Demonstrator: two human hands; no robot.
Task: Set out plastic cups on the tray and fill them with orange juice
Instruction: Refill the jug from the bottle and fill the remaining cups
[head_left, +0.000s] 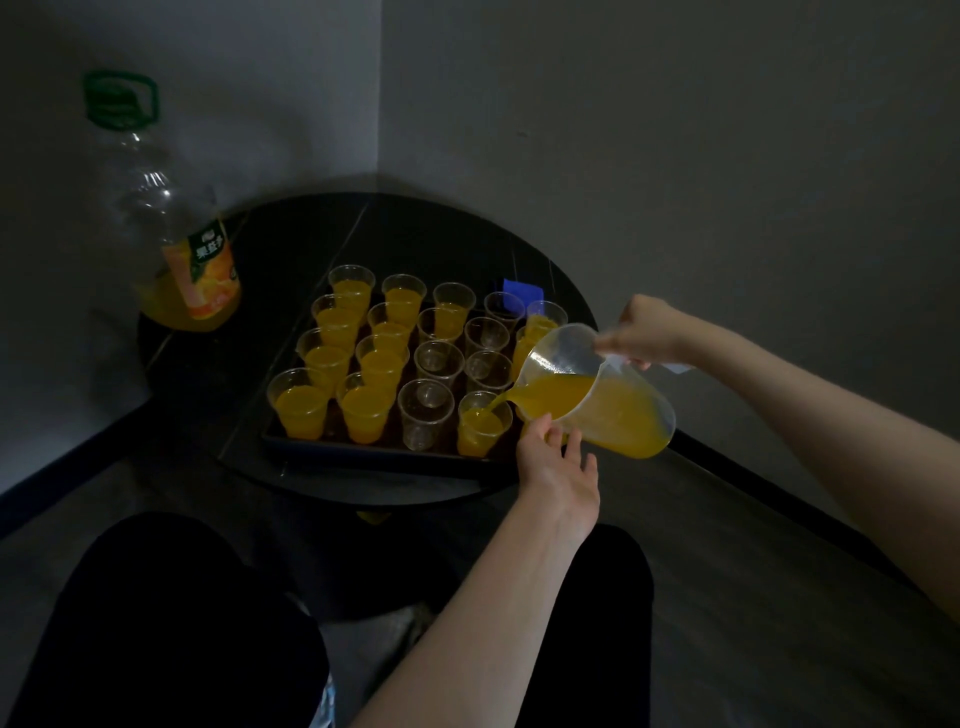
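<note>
Dark lap (171, 623) below, rightmost cups (540, 325) behind tilted jug (597, 389).

head-worn view, downward (near) over table (291, 244)

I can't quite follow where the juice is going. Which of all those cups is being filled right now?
The front-row cup nearest the left hand, under the jug spout. It alone has a juice stream falling into it; its left neighbour is empty.
</note>
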